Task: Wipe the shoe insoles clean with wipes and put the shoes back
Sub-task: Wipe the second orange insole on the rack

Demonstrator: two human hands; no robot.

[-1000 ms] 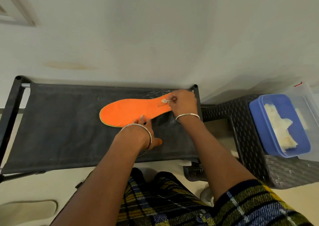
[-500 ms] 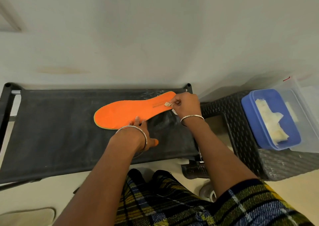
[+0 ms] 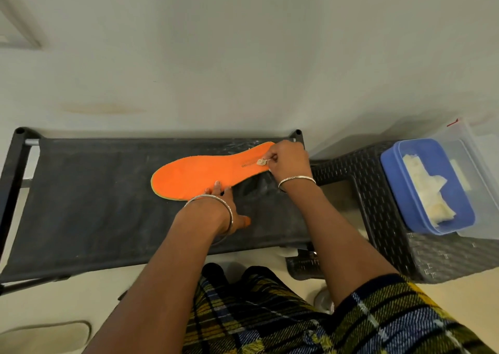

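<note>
The insole [image 3: 205,175] is laid flat on the rack [image 3: 94,205], toward the back right. Its heel is close to the rear corner post, and wide dark fabric is left on its left side. Its near edge is pressed down by the straight fingers of the left hand [image 3: 226,208], which is largely hidden by the wrist. A small balled wipe [image 3: 261,162] is pinched against the heel by the right hand [image 3: 289,162]. The heel print cannot be read. The rack's left end is cut off.

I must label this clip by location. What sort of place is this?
Probably a room in a home, seen near floor level: a low black fabric rack against a plain wall, a dark wicker stool carrying a blue plastic box, and an orange insole on the rack.
</note>
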